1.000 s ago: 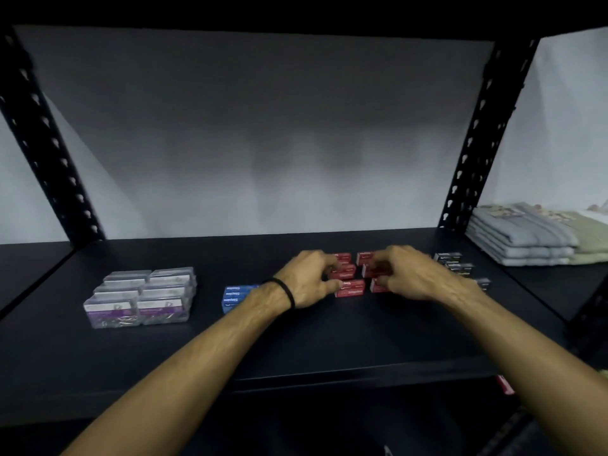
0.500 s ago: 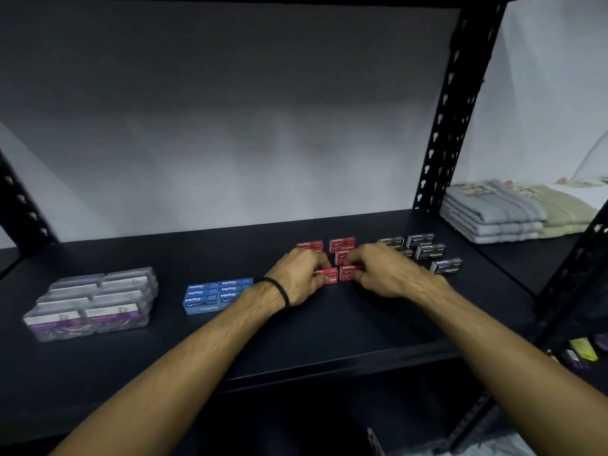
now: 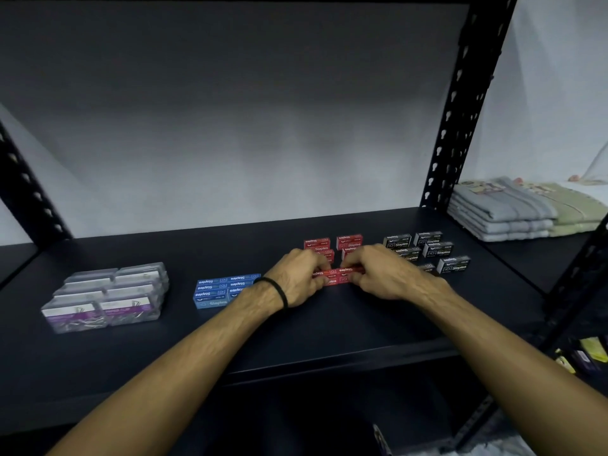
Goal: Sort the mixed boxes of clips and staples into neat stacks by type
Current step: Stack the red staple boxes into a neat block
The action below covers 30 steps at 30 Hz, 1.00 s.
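Left hand (image 3: 297,279) and right hand (image 3: 381,274), fingers curled, grip front red boxes (image 3: 335,276) on shelf (image 3: 296,334) from either side. Labels read "Staples". Blue boxes (image 3: 223,289) left, black boxes (image 3: 434,250) right, same word. Clear clip boxes (image 3: 108,296) far left.

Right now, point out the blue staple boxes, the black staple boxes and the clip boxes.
blue staple boxes (image 3: 221,290): head view, top face.
black staple boxes (image 3: 453,264): head view, nearest box's front.
clip boxes (image 3: 108,296): head view, lid tops.

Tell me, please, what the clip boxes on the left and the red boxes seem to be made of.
Clip boxes: probably clear plastic, slightly glossy, because metal clips show through the walls. Red boxes: likely printed cardboard with a matte finish; they are opaque with sharp folded edges and white lettering.
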Each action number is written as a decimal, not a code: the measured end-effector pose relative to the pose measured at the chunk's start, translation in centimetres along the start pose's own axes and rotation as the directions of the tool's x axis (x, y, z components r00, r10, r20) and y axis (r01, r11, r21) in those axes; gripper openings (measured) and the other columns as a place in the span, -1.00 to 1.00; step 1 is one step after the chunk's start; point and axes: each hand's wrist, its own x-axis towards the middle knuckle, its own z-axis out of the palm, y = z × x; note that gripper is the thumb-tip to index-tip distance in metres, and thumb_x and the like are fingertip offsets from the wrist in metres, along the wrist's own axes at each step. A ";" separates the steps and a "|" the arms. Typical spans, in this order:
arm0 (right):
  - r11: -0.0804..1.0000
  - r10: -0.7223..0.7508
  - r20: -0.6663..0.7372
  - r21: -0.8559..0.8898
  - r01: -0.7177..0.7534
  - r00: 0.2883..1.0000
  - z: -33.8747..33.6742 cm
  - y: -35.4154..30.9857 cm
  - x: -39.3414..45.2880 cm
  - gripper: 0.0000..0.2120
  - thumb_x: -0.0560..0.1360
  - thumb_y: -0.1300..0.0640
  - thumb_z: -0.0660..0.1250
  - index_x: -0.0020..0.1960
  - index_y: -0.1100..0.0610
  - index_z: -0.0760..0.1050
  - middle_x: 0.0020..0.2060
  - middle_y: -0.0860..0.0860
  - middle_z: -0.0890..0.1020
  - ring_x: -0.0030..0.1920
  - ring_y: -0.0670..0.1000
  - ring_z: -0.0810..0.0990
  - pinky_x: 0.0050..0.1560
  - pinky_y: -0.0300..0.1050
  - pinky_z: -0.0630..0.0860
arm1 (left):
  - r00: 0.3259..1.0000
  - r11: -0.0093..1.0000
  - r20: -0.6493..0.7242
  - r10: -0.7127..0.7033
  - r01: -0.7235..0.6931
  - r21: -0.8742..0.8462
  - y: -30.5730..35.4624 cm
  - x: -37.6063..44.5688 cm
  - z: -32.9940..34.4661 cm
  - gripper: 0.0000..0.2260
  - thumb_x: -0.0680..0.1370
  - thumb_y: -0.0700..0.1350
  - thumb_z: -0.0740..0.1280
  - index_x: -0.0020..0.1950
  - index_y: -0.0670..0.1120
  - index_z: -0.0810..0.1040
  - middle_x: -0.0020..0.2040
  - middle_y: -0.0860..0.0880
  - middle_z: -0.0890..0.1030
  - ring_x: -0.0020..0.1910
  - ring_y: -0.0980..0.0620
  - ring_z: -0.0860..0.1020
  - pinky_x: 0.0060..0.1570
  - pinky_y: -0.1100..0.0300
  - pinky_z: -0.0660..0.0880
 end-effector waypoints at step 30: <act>0.999 0.043 -0.038 0.034 -0.042 0.998 -0.8 0.0 -1.2 -0.69 0.49 -0.15 0.33 0.15 -0.04 0.60 -0.01 -0.08 0.65 -0.05 -0.05 0.62 0.01 -0.10 0.57 | 0.997 0.999 -0.069 0.044 -0.043 0.006 0.8 -1.3 -2.2 -0.62 0.51 0.21 0.32 0.17 -0.01 0.56 -0.01 0.03 0.64 -0.07 0.07 0.59 -0.06 0.17 0.56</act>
